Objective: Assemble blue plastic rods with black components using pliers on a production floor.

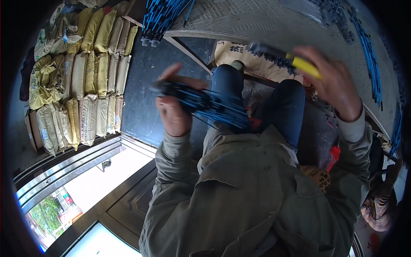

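My left hand [174, 105] is closed around one end of a bundle of thin blue rods [220, 111] with black fittings. The bundle slants down to the right across my lap, and its dark gripped end is blurred. Raised above my right knee, my right hand [332, 77] grips a yellow-handled tool [305, 66]. A long dark part of the tool points left, too smeared by motion for me to tell its kind. Something red [254, 123] shows at the far end of the rods.
A worktable [239, 25] lies ahead, bearing more blue rods [165, 17] at its left and others [370, 64] at its right. Stacked sacks [92, 77] line the left side. Beneath the table lies a printed paper sack [233, 53]. Another person [381, 205] is at the far right.
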A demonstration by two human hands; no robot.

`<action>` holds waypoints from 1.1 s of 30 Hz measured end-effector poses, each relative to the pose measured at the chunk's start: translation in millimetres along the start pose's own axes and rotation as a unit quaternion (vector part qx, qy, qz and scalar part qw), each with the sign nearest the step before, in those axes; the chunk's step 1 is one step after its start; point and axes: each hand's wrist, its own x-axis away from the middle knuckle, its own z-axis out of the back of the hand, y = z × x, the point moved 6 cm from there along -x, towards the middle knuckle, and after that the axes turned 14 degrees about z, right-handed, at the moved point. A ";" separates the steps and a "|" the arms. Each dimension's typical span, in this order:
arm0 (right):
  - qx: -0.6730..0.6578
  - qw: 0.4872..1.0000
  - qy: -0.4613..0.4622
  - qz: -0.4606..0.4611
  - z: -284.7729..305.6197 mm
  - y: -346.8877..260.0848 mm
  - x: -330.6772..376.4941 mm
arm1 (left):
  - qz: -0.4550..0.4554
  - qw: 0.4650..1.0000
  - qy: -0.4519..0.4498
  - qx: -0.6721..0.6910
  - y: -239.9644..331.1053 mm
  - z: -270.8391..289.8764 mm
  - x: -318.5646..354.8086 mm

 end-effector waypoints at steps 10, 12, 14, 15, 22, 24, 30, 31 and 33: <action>0.231 0.970 0.077 0.005 -26.8 64.3 8.5 | 0.035 0.866 -0.019 0.498 -78.8 127.7 5.4; -0.091 0.994 0.054 0.034 -65.0 0.8 -17.5 | 0.054 0.850 0.008 0.523 -126.6 124.9 12.9; -0.248 0.954 0.086 0.143 -96.3 -50.6 -32.2 | 0.082 0.761 -0.006 0.644 -172.0 109.9 16.7; -0.327 0.920 0.127 0.174 -113.4 -58.1 -36.8 | 0.096 0.757 -0.010 0.646 -165.5 81.3 12.8; -0.373 0.872 0.159 0.275 -102.9 -92.7 -43.2 | 0.231 0.757 -0.083 0.606 -223.2 48.6 37.1; -0.380 0.886 0.135 0.229 -89.8 -92.2 -41.6 | 0.309 0.774 -0.066 0.549 -230.1 44.3 52.0; -0.529 0.817 0.183 0.142 -77.8 -78.9 -32.7 | 0.422 0.828 -0.017 0.368 -196.5 20.5 67.9; -0.550 0.813 0.162 0.095 -87.3 -78.3 -29.0 | 0.389 0.868 0.005 0.308 -164.5 14.9 59.6; -0.572 0.807 0.139 0.049 -103.7 -79.0 -22.0 | 0.353 0.901 0.030 0.248 -132.4 9.9 51.5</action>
